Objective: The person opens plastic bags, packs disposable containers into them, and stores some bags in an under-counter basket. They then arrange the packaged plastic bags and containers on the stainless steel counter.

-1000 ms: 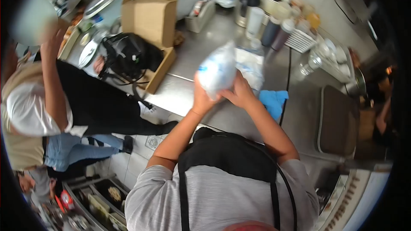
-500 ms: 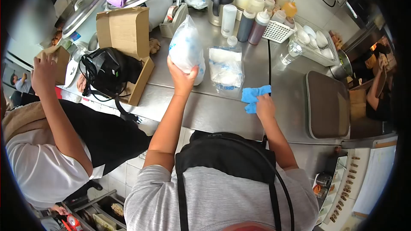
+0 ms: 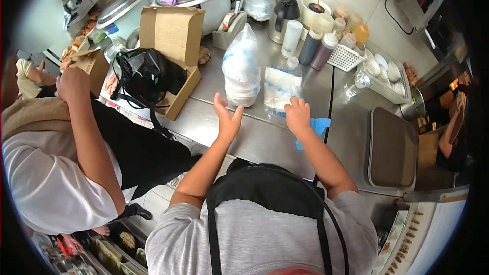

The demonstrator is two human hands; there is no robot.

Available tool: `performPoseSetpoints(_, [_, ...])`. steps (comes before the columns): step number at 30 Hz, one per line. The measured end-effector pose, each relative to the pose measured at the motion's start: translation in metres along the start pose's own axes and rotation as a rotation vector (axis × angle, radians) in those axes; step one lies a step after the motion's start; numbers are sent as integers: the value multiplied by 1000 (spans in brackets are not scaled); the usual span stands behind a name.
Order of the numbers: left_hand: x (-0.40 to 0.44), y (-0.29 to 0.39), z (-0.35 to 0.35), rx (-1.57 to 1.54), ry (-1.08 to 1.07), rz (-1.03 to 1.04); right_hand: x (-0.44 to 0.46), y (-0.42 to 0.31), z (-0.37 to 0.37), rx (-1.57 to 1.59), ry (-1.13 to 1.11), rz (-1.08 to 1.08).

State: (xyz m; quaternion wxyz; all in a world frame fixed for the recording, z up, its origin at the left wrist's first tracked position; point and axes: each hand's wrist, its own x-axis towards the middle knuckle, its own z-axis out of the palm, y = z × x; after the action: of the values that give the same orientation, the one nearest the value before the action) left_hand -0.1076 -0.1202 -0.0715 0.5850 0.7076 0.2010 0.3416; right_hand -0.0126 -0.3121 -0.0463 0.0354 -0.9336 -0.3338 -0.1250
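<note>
My left hand (image 3: 227,121) is open, thumb and fingers apart, just in front of a tall clear plastic bag (image 3: 242,69) of white stacked items. That bag stands upright on the steel counter, and no finger clearly grips it. My right hand (image 3: 297,114) is at the lower right edge of a flat plastic packet (image 3: 279,89) with white contents. Its fingers are stretched out over the packet's edge; whether they touch it I cannot tell. A blue cloth (image 3: 320,126) lies on the counter, partly hidden behind my right wrist.
An open cardboard box (image 3: 186,94) with a black corded device (image 3: 145,74) is at left, near a person in white (image 3: 61,158). Sauce bottles (image 3: 324,51), a white basket (image 3: 346,57) and a thermal jug (image 3: 283,18) line the back. A brown tray (image 3: 392,147) lies right.
My left hand has set the bag down on the counter and let go. My right hand has released the blue cloth and moved up-left to the flat packet. The view has shifted slightly.
</note>
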Motion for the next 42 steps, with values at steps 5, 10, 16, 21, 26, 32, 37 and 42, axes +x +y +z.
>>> performPoseSetpoints(5, [-24, 29, -7, 98, -262, -12, 15, -3, -65, 484, 329, -11])
performPoseSetpoints(10, [-17, 96, 9, 208, -389, 553, 11, -19, -120, 1059, 89, -216])
performPoseSetpoints(16, [-17, 101, 9, 71, -688, 321, 1, -30, -124, 1235, -61, -193])
performPoseSetpoints(21, [-23, 86, 12, -187, -530, 39, -6, -24, -53, 1588, 42, -152])
performPoseSetpoints(26, [-21, 98, 9, -291, -435, -5, -26, -62, -65, 1152, 78, -149])
performPoseSetpoints(32, [-22, 84, 5, -274, -659, -78, -2, -15, -18, 1448, 48, 170])
performPoseSetpoints(37, [-6, 71, -13, -323, -646, -256, 13, 2, -30, 1913, 73, 264])
performPoseSetpoints(42, [4, 77, -29, -220, -461, -129, 14, -19, -31, 2444, -255, 361])
